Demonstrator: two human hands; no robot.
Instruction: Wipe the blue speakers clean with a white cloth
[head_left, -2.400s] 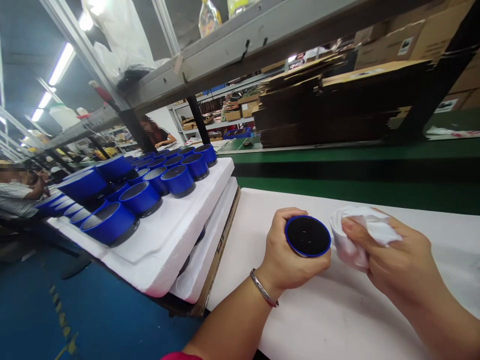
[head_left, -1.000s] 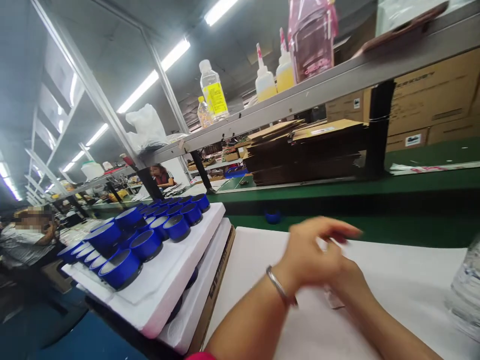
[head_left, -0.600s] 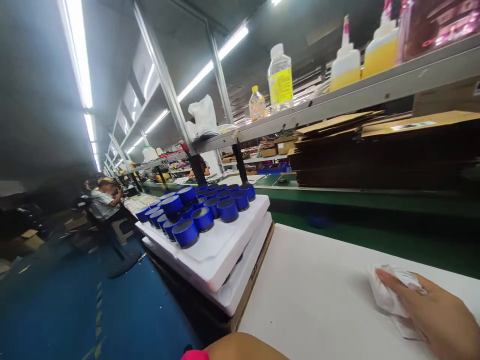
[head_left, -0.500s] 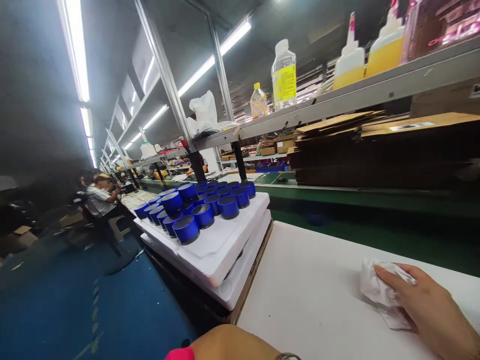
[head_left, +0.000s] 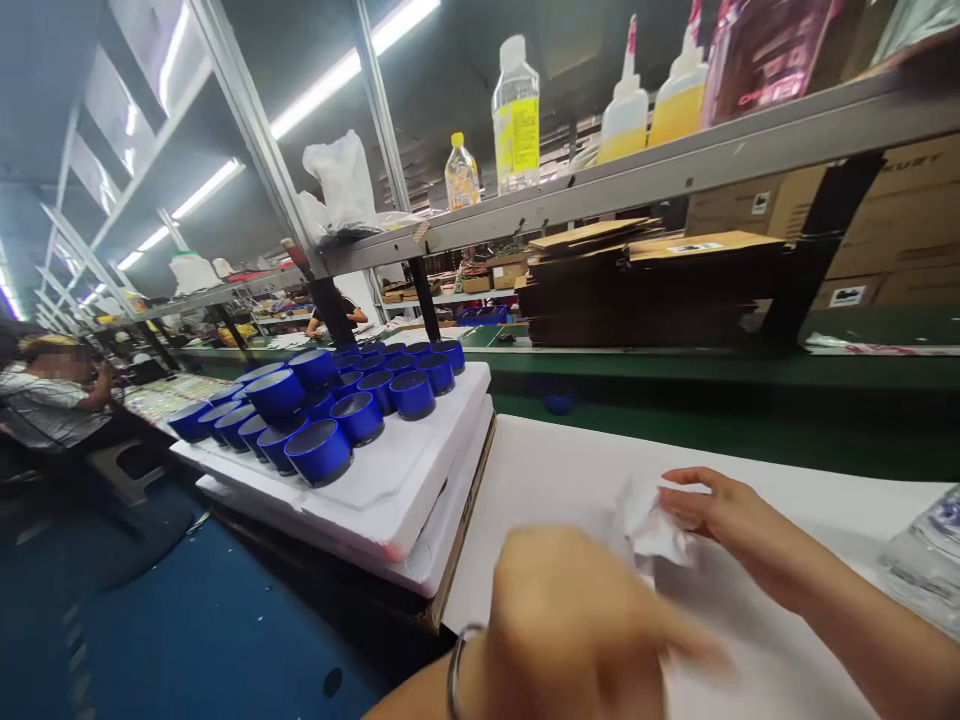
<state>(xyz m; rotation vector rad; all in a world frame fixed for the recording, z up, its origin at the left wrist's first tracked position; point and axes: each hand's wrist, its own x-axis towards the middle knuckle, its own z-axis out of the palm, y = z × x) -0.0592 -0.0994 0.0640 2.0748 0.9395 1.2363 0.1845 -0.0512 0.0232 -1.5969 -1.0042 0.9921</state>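
Observation:
My right hand (head_left: 701, 500) pinches a crumpled white cloth or tissue (head_left: 651, 525) just over the white tabletop (head_left: 540, 470). Nearer the camera, my left hand (head_left: 577, 610) with a bracelet at the wrist is smeared by motion; its fingers cannot be made out well, nor whether they hold anything. Left of both hands, blue cylinders (head_left: 319, 452) with dark mesh tops stand in rows on a white foam tray (head_left: 405, 480), some stacked on others.
A metal shelf (head_left: 600, 185) above the far side carries a clear bottle (head_left: 517, 130) with a yellow label. Flattened cardboard (head_left: 600, 290) lies behind the green conveyor (head_left: 675, 400). A clear container (head_left: 930, 560) is at the right edge. A person (head_left: 52, 400) sits far left.
The view has swung to the right. My left hand has come into view over the tabletop. My right hand has lifted the white cloth and holds it nearer the left hand.

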